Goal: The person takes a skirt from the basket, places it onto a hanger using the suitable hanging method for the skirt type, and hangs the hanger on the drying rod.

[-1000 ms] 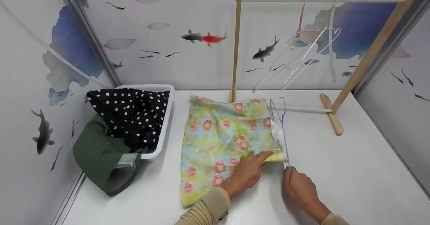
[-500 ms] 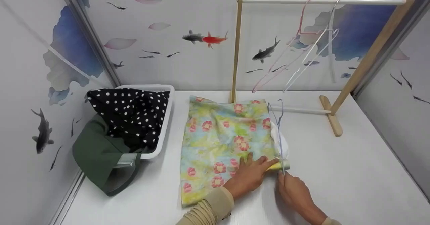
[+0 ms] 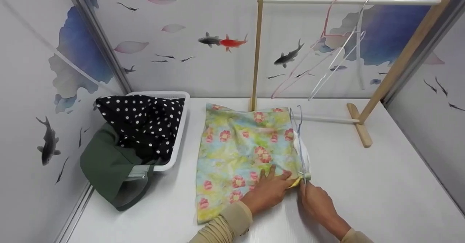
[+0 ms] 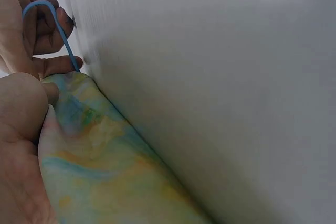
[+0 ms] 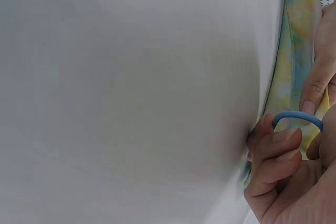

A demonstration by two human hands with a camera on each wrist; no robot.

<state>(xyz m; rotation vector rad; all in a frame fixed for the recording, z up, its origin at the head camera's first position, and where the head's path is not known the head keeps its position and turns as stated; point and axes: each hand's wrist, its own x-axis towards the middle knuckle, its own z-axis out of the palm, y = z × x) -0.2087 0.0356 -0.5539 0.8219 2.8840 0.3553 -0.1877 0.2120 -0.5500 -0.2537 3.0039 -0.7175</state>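
Note:
Floral cloth (image 3: pixel 239 145) lies flat on the table, its opening on the right showing a white inner part (image 3: pixel 305 156). The left hand (image 3: pixel 268 194) rests on its lower right with some fingers spread, pinching the near edge of the opening between thumb and finger. A blue wire hanger (image 3: pixel 300 141) stands along that opening, its hook end pointing away. My right hand (image 3: pixel 320 203) grips the hanger's near end, close beside the left fingertips. In the right wrist view the hanger's rounded blue end (image 5: pixel 298 114) emerges from the curled right fingers (image 5: pixel 275 174).
At the left a white basket (image 3: pixel 180 134) holds black polka-dot cloth (image 3: pixel 145 123) and green cloth (image 3: pixel 105 163) hanging over its side. Behind, to the right, stands a wooden rack (image 3: pixel 399 65) with a pink hanger (image 3: pixel 324 21) and a white hanger (image 3: pixel 338 56).
The right hand and blue hanger have moved left, bringing the hanger's near end against the opening's lower corner. My left hand has shifted slightly nearer the body, its fingers still on the cloth.

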